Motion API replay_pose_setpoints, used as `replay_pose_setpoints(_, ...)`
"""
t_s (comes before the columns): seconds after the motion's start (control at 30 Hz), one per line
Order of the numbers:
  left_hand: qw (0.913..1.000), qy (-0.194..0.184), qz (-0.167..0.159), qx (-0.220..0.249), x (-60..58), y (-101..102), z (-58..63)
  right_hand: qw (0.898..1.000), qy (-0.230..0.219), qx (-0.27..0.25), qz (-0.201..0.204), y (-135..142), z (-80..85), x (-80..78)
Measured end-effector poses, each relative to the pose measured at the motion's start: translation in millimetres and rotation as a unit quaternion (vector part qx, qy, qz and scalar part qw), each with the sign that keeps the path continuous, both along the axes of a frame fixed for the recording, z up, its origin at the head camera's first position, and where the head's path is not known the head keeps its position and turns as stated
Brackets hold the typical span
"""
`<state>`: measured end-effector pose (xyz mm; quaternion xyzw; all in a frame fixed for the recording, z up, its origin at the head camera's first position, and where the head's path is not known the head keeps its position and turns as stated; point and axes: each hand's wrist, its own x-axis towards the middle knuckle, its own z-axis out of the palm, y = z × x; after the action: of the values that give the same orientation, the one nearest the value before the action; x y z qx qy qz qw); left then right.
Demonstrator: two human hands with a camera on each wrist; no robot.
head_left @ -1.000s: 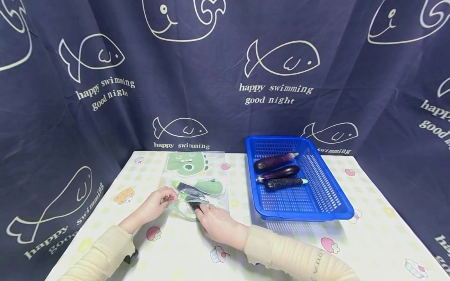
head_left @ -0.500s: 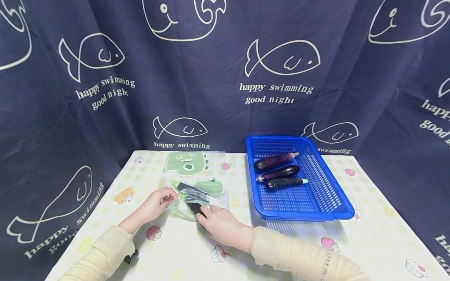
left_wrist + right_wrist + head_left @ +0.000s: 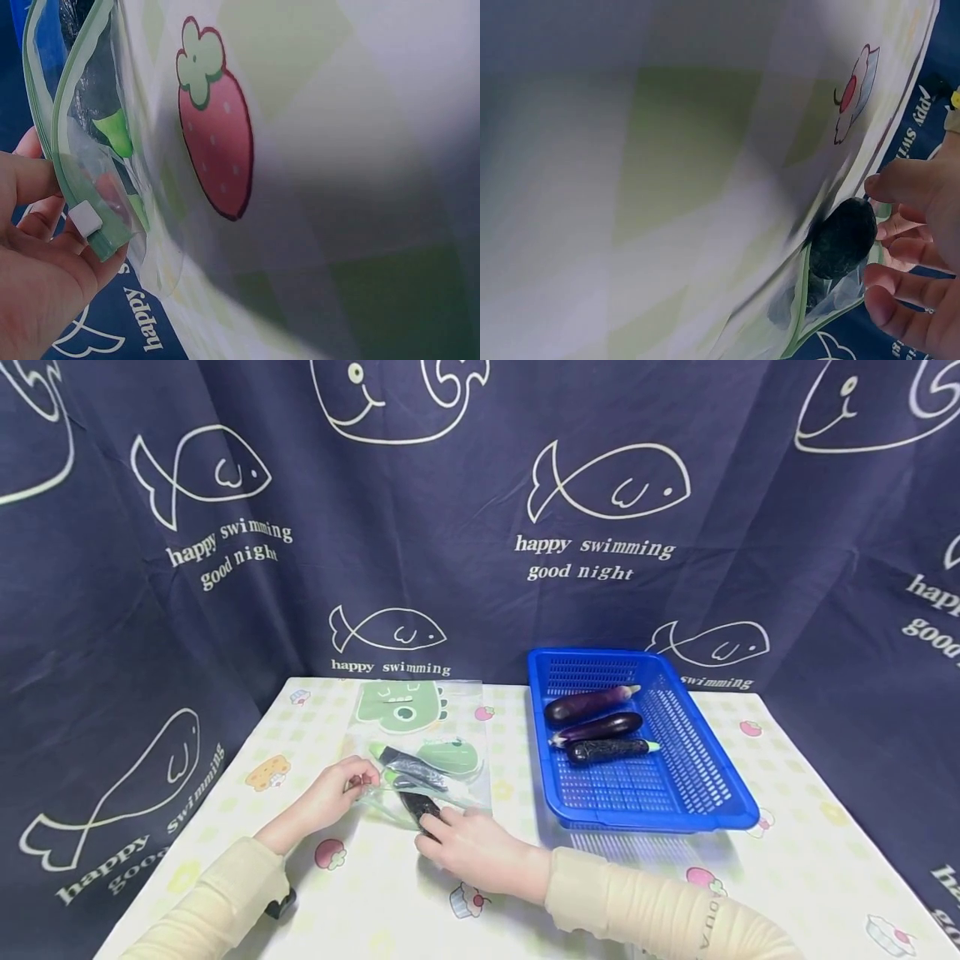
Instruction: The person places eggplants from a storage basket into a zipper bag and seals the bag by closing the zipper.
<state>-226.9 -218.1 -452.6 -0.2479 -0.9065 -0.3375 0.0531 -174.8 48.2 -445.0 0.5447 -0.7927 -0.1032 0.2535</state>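
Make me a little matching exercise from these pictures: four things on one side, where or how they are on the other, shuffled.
Things:
1. Left hand
2. Right hand
3. Basket
4. Zip bag

States:
A. Blue, holding three eggplants
B. Pinching beside a white slider
C. See-through, with a green-edged opening
D. By the protruding end of an eggplant

Pairs: 1-B, 2-D, 3-A, 4-C

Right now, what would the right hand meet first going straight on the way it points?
Most likely the dark eggplant jutting from the mouth of the clear bag, close by the right hand; whether they already touch is hard to tell.
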Motion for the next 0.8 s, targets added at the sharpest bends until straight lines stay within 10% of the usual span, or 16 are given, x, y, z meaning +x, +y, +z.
replay_pose_setpoints(0.8, 0.9998, -0.016, 0.004, -0.006, -1.0, -0.1, 1.1, 0.998, 0.041, 0.041, 0.017, -5.3, -1.2, -5.6)
